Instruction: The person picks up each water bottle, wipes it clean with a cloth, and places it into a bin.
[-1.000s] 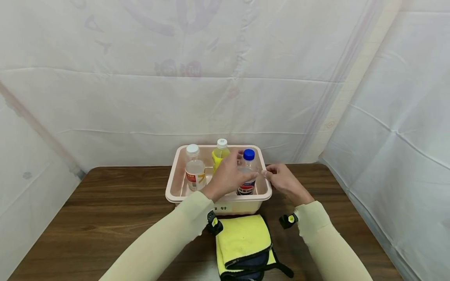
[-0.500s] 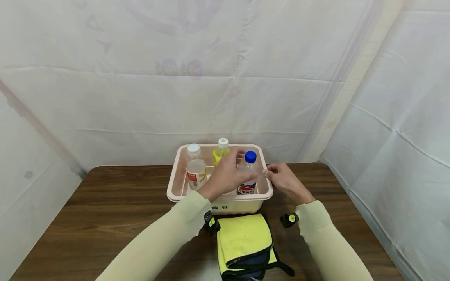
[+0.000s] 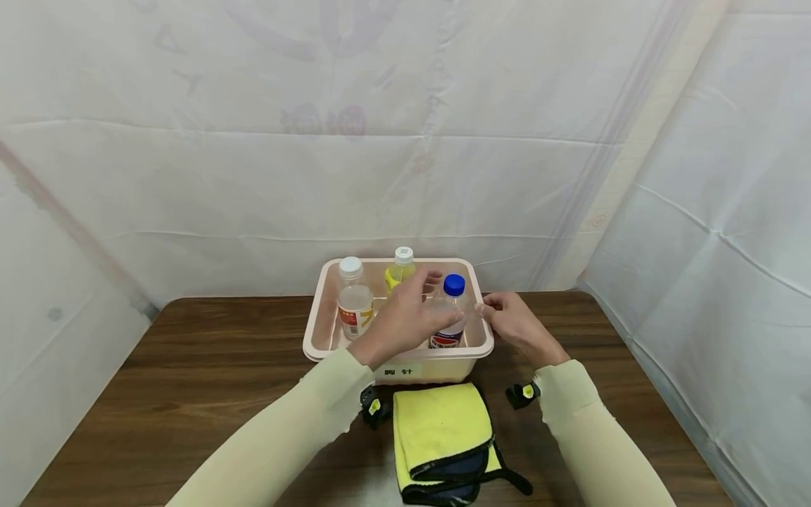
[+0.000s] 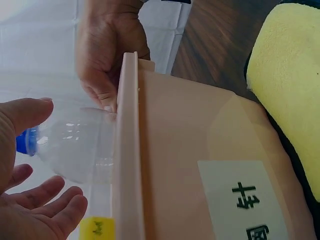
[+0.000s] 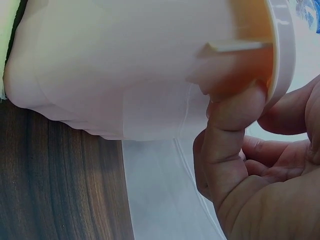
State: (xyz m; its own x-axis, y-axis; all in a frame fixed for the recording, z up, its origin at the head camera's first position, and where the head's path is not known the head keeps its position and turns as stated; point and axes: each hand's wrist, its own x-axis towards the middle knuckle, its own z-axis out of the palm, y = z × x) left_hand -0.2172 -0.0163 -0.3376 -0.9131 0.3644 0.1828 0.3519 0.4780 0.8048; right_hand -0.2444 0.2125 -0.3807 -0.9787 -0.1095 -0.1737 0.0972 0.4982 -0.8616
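Note:
A clear bottle with a blue cap [image 3: 453,285] stands in the right part of a pale pink plastic tub [image 3: 310,331]. My left hand [image 3: 408,313] reaches over the tub's front rim beside this bottle. In the left wrist view, its thumb and fingers [image 4: 42,192] are spread around the clear bottle [image 4: 80,145], with visible gaps. My right hand [image 3: 516,327] pinches the tub's right rim between thumb and fingers, as the right wrist view shows with the rim [image 5: 282,55]. A white-capped bottle [image 3: 356,306] and a yellow-labelled bottle [image 3: 399,274] stand in the tub too.
A folded yellow cloth [image 3: 440,429] with dark edging and a black loop lies on the dark wooden table [image 3: 190,394], in front of the tub. A white label [image 4: 245,200] is on the tub's front. White sheeting [image 3: 304,190] hangs behind and at both sides.
The blue cap now sits slightly lower in the tub, and my left hand has shifted slightly left, away from it. My right hand keeps its place on the rim.

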